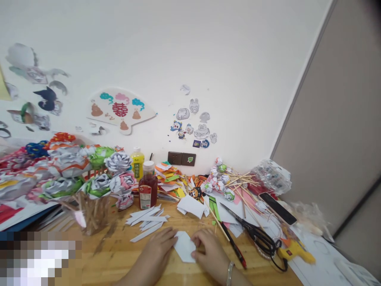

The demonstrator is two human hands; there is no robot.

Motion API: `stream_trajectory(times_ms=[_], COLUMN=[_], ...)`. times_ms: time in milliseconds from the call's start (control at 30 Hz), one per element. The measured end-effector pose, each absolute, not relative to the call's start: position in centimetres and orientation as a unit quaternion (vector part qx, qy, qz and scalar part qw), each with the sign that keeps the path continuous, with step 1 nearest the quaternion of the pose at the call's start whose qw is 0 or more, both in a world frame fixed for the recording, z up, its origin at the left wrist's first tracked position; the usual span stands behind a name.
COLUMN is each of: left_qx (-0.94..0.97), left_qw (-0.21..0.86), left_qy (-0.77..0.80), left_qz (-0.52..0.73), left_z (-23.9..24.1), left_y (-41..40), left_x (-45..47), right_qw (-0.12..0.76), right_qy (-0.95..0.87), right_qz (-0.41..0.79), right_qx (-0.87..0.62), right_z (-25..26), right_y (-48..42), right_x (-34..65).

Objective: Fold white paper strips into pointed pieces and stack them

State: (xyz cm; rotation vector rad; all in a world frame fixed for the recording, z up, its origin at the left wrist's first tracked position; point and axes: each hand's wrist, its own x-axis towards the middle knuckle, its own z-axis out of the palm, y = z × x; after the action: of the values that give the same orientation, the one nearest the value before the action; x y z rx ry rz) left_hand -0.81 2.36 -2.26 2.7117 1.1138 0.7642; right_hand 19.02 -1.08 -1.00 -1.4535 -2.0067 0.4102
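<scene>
A small piece of folded white paper (185, 248) with angled corners rests on the wooden table between my hands. My left hand (157, 250) grips its left edge, fingers held together, the thumb mostly hidden. On the other side my right hand (212, 252), wearing a bracelet (230, 272) at the wrist, has its fingers curled and pinches the right edge. Just beyond lie a stack of white paper (192, 206) and several folded white paper strips (149, 220).
Scissors (256, 234), a black-and-red pen (236, 248), a yellow glue gun (297, 252) and a phone (278, 208) lie at right. Paper flowers (98, 184) crowd the left. A dark red bottle (148, 186) and a yellow bottle (137, 163) stand near the wall.
</scene>
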Motion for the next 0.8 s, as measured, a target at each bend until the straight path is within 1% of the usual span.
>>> stream_trajectory(times_ms=[100, 167, 300, 400, 567, 667, 800], left_qx=[0.896, 0.893, 0.891, 0.892, 0.887, 0.885, 0.890], left_qw=[0.026, 0.018, 0.016, -0.014, -0.038, -0.023, -0.023], left_qy=[0.371, 0.378, 0.387, 0.386, 0.380, 0.360, 0.341], left_qz=[0.242, 0.242, 0.238, 0.237, 0.260, 0.294, 0.300], left_z=[-2.1, -1.8, -1.9, -2.5, -2.5, -1.8, -1.1], left_y=[2.4, 2.3, 2.4, 2.7, 2.6, 2.1, 1.7], left_x=[-0.8, -0.6, -0.4, -0.6, -1.0, -0.7, -0.3], right_qw=[0.343, 0.344, 0.271, 0.228, 0.189, 0.204, 0.264], right_qy=[-0.742, -0.763, -0.842, -0.853, -0.880, -0.892, -0.888], right_qz=[0.122, 0.105, 0.073, 0.027, -0.095, -0.139, -0.097], right_qx=[-0.563, -0.537, -0.460, -0.469, -0.425, -0.379, -0.364], right_z=[-0.6, -0.1, 0.2, -0.2, -1.0, -1.4, -1.7], right_y=[-0.7, -0.9, -1.5, -1.8, -1.2, -0.8, -0.5], right_x=[19.7, 19.9, 19.4, 19.0, 19.0, 19.4, 20.0])
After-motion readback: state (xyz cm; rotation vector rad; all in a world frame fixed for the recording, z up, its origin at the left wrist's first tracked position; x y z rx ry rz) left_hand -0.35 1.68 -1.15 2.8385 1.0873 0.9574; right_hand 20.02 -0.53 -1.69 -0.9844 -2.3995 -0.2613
